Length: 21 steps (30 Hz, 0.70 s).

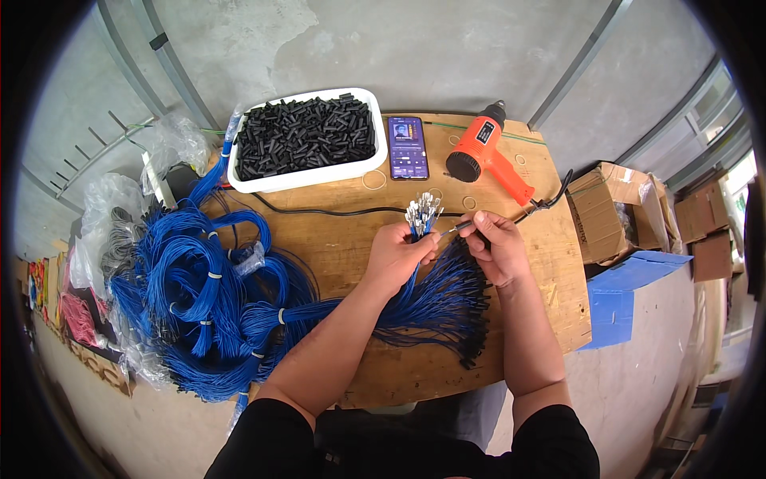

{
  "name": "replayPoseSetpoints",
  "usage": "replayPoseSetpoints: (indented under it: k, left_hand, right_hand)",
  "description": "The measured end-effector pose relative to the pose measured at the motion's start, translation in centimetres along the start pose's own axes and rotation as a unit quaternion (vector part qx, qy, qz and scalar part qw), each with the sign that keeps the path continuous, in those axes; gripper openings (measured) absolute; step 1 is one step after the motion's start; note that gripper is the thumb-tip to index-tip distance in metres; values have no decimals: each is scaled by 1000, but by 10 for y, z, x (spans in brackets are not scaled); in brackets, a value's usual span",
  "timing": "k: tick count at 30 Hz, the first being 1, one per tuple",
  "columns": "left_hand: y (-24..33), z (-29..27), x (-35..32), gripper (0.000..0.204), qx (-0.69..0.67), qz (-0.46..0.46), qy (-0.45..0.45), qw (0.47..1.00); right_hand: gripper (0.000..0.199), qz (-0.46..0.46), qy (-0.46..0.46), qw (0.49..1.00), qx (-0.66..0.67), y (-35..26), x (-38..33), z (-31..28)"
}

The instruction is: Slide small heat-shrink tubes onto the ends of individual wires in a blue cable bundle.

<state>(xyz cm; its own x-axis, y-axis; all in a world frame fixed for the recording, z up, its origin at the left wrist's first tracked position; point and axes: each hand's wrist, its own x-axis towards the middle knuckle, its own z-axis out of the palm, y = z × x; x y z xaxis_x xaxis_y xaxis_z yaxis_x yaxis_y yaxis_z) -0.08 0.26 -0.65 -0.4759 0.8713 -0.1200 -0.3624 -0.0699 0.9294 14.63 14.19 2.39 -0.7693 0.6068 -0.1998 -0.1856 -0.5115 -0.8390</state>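
My left hand [401,254] is closed round a bunch of blue wires whose metal terminals [423,211] stick up above the fingers. Between thumb and fingertips, my right hand [499,246] pinches a short black sleeve [463,227] at the end of one wire, just right of the bunch. Below both hands, loose blue wires [427,307] fan out across the table, many with black sleeves [472,335] on their ends. To the left lies a big heap of coiled blue wire bundles [199,279], bound with pale bands.
A white tub [381,152] full of short black sleeves [307,136] stands at the back of the wooden table [550,279]. Beside it lie a phone [408,148] and an orange heat gun [487,152]. A black cord [319,211] crosses behind my hands. Cardboard boxes [606,215] stand at the right.
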Motion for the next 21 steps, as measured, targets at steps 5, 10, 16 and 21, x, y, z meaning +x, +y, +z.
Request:
replayPoseSetpoints:
  k: [5, 10, 16, 21]
  left_hand:
    - [3, 2, -2, 16, 3, 14, -20, 1000]
    - [4, 3, -3, 15, 1, 17, -31, 999]
    - [2, 2, -2, 14, 1, 18, -34, 999]
    - [4, 3, -3, 15, 4, 14, -38, 999]
  right_hand:
    - [20, 17, -25, 999, 26, 0, 1, -8]
    - [19, 33, -23, 999, 10, 1, 0, -5]
    - [18, 48, -28, 998, 4, -2, -2, 0]
    - [20, 34, -32, 999, -20, 3, -1, -1]
